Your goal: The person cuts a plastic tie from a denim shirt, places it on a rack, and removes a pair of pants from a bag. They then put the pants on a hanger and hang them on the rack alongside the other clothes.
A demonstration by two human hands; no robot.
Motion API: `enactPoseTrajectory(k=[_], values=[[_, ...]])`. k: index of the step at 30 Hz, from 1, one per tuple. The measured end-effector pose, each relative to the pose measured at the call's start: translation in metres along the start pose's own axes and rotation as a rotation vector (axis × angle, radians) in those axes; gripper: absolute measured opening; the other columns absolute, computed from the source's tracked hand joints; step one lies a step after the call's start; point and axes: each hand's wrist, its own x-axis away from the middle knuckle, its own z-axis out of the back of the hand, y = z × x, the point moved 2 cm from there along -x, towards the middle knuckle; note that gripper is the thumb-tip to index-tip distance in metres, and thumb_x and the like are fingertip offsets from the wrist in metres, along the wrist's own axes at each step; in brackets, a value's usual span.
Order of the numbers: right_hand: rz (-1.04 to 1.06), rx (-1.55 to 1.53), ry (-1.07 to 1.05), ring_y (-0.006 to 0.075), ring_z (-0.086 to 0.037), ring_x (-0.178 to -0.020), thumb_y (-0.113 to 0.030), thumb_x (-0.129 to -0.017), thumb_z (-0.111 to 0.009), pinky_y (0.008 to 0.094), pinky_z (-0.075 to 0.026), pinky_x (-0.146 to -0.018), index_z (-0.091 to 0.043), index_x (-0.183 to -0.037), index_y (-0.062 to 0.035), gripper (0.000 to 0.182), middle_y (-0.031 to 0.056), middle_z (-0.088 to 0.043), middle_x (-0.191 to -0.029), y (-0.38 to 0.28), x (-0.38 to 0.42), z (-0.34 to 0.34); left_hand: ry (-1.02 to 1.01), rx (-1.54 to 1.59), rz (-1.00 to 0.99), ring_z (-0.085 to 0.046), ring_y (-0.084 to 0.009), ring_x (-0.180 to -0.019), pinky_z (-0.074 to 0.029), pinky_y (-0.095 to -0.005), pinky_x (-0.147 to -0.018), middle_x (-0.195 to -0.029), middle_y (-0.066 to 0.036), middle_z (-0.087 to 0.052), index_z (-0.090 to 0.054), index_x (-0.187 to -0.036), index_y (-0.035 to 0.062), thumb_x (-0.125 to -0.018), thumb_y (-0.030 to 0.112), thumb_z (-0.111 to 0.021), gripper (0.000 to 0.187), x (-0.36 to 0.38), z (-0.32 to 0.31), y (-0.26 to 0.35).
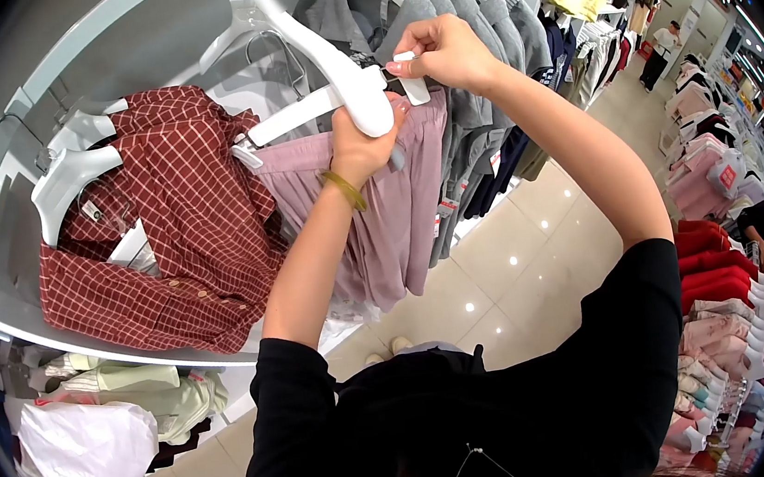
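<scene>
My left hand (365, 145) is closed around the white hanger (320, 45) near its rounded end, with a yellow-green band on the wrist. Below it hang pink trousers or shorts (332, 164), their waistband along the hanger's white bar. A white clip (246, 150) grips the waistband at the left. My right hand (444, 53) is raised at the bar's right end, thumb and fingers pinched at a white hanger clip (413, 86). Whether this clip bites the fabric is hard to tell.
Red checked shirts (170, 214) hang on white hangers at the left. Grey garments (474, 52) line the rail behind my right hand. A white bag (88, 451) sits low at the left. Clothes racks (717, 278) stand at the right; another person (658, 51) is far back in the aisle.
</scene>
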Motion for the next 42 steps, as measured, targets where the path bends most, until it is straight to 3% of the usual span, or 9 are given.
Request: enactPoseTrajectory(k=[8, 15, 19, 23, 29, 34, 36, 38, 42], values=[[0.005, 0.001, 0.001, 0.0056, -0.055, -0.063, -0.013, -0.073, -0.074, 0.0208, -0.044, -0.060, -0.065, -0.077, 0.0007, 0.017, 0.0021, -0.062, -0.068, -0.009, 0.008, 0.004, 0.263, 0.065, 0.039, -0.061, -0.0111, -0.071, -0.049, -0.0262, -0.068, -0.078, -0.008, -0.067, -0.065, -0.086, -0.0039, -0.077, 0.008, -0.071, 0.016, 0.009, -0.012, 0.004], [0.078, -0.047, 0.040, 0.0116, -0.059, -0.064, -0.027, -0.066, -0.078, 0.0259, -0.047, -0.061, -0.067, -0.082, -0.0016, 0.031, 0.0064, -0.064, -0.071, 0.017, 0.012, -0.009, 0.172, 0.051, -0.030, -0.063, -0.0146, -0.066, -0.048, -0.0283, -0.063, -0.072, -0.009, -0.067, -0.066, -0.085, 0.0005, -0.078, 0.011, -0.070, 0.014, 0.010, -0.003, 0.003], [0.158, 0.033, 0.125, 0.0149, -0.063, -0.075, -0.017, -0.070, -0.074, 0.0275, -0.050, -0.070, -0.063, -0.097, -0.0006, 0.034, 0.0085, -0.066, -0.079, 0.045, 0.016, -0.026, -0.029, -0.640, -0.304, -0.046, -0.0299, -0.114, -0.033, -0.0392, -0.095, -0.123, -0.013, -0.052, -0.055, -0.116, 0.0058, -0.078, 0.028, -0.066, 0.046, 0.034, 0.033, -0.014], [0.168, -0.038, 0.244, 0.0090, -0.060, -0.077, -0.005, -0.079, -0.068, 0.0216, -0.049, -0.071, -0.058, -0.107, 0.0025, 0.030, 0.0054, -0.063, -0.084, 0.070, 0.017, -0.042, 0.023, -0.749, -0.248, -0.045, -0.0333, -0.117, -0.032, -0.0391, -0.099, -0.134, -0.015, -0.043, -0.050, -0.125, 0.0058, -0.081, 0.023, -0.063, 0.050, 0.086, 0.074, -0.039], [0.243, -0.093, 0.522, 0.0115, -0.059, -0.083, -0.004, -0.080, -0.065, 0.0224, -0.049, -0.072, -0.053, -0.112, 0.0035, 0.034, 0.0084, -0.062, -0.096, 0.072, 0.044, -0.087, -0.044, -0.624, 0.140, -0.042, -0.0382, -0.119, -0.035, -0.0411, -0.099, -0.133, -0.019, -0.043, -0.048, -0.125, 0.0040, -0.077, 0.010, -0.062, 0.051, 0.191, 0.120, -0.101], [0.164, 0.050, 0.575, 0.0260, -0.057, -0.083, -0.005, -0.074, -0.065, 0.0322, -0.047, -0.072, -0.044, -0.117, 0.0046, 0.049, 0.0181, -0.054, -0.101, 0.137, 0.090, -0.165, -0.113, -0.496, 0.537, -0.057, -0.0337, -0.105, -0.044, -0.0376, -0.091, -0.110, -0.021, -0.059, -0.049, -0.123, 0.0017, -0.076, 0.008, -0.063, 0.050, 0.304, 0.134, -0.175], [-0.251, -0.071, 0.308, 0.0326, -0.054, -0.086, -0.005, -0.072, -0.065, 0.0372, -0.045, -0.074, -0.043, -0.115, 0.0055, 0.050, 0.0215, -0.051, -0.100, 0.168, 0.116, -0.207, -0.217, -0.544, 0.739, -0.060, -0.0307, -0.099, -0.047, -0.0376, -0.086, -0.104, -0.019, -0.062, -0.049, -0.123, 0.0026, -0.076, 0.011, -0.064, 0.050, 0.358, 0.130, -0.196], [-0.080, -0.001, 0.304, 0.0381, -0.052, -0.091, -0.006, -0.070, -0.064, 0.0429, -0.043, -0.078, -0.043, -0.110, 0.0050, 0.047, 0.0240, -0.051, -0.100, 0.222, 0.142, -0.265, -0.308, -0.530, 0.817, -0.062, -0.0289, -0.095, -0.049, -0.0370, -0.081, -0.102, -0.017, -0.063, -0.050, -0.122, 0.0035, -0.076, 0.015, -0.066, 0.050, 0.426, 0.124, -0.223], [-0.389, 0.103, 0.059, 0.0351, -0.059, -0.082, -0.011, -0.070, -0.068, 0.0408, -0.048, -0.071, -0.047, -0.108, 0.0025, 0.046, 0.0202, -0.059, -0.095, 0.343, 0.230, -0.383, -0.694, -0.550, 1.167, -0.063, -0.0260, -0.085, -0.049, -0.0348, -0.079, -0.102, -0.014, -0.063, -0.056, -0.116, 0.0076, -0.076, 0.028, -0.067, 0.047, 0.556, 0.099, -0.265]])
